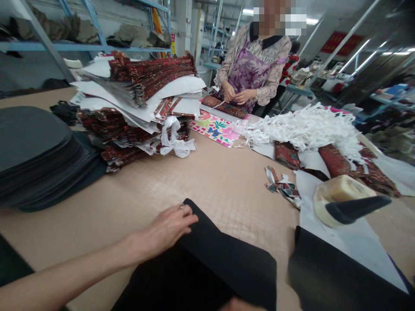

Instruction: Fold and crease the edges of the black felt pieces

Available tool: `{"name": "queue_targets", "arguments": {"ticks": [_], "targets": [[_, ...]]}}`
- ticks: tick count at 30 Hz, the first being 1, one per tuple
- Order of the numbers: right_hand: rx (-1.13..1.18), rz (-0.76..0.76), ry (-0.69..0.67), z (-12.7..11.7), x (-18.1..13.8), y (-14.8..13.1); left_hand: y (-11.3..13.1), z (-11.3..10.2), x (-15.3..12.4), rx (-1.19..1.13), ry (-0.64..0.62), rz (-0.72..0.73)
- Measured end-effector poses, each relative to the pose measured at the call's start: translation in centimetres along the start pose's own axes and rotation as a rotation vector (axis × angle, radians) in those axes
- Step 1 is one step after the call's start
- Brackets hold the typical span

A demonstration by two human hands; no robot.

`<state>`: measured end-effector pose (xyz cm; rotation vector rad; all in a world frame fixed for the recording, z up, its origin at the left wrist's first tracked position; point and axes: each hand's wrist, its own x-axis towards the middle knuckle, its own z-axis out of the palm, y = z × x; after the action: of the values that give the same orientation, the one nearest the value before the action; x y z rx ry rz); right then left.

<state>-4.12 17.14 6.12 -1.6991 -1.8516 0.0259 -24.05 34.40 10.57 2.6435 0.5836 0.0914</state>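
My left hand (168, 229) lies flat on the far left corner of a black fabric piece (223, 263) on the tan table (194, 181), fingers stretched out and together, a ring on one finger. My right hand is almost wholly out of sight; only a sliver of skin (238, 306) shows at the bottom edge, under the black piece. A second black piece (337, 276) lies to the right on white paper (366, 250).
A stack of dark grey pads (39, 155) sits at left. Patterned fabric and white paper are piled (139, 103) at the back. White strips (308, 125), a pale block with a black tool (346, 203) and scraps (282, 185) lie right. A co-worker (253, 73) stands across the table.
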Motion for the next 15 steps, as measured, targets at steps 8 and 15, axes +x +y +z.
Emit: {"name": "queue_targets", "arguments": {"ticks": [8,15], "targets": [[-0.051,-0.049,0.030,4.8,2.8,1.8,-3.8,5.6,3.5,0.056,0.129,-0.092],[-0.044,0.043,0.042,4.7,5.6,1.2,-3.2,5.3,1.3,0.003,0.414,0.107]]}}
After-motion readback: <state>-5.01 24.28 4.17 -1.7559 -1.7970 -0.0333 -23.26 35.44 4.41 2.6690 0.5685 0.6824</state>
